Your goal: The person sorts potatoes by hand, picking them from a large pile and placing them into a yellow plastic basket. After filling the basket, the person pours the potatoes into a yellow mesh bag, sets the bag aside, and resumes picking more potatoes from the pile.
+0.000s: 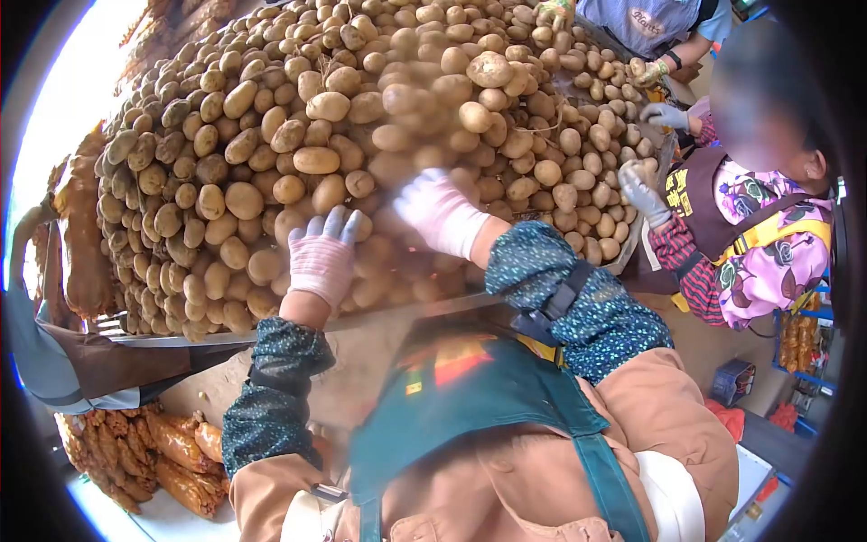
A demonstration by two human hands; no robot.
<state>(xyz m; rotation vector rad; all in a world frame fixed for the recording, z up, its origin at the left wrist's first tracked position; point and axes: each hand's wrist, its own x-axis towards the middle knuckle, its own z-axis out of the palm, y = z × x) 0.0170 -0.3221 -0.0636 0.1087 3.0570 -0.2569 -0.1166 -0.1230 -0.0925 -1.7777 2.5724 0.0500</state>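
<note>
A large heap of potatoes [316,161] covers the sorting table in front of me. My left hand [323,257], in a pink-and-grey knit glove, rests on the near side of the heap. Its fingers are stretched out and slightly apart, with nothing seen in them. To its right, my right hand [442,212] is over the potatoes in a matching glove, back upward. Its fingers look spread, though a blurry patch softens them and the potatoes around them. What lies under the right palm is hidden.
At the right, a person in a floral top [768,235] has gloved hands at the heap's edge. Another person in a blue apron [646,23] works at the far side. Filled brown net sacks [149,452] lie at the lower left. The table's metal edge [406,312] runs before me.
</note>
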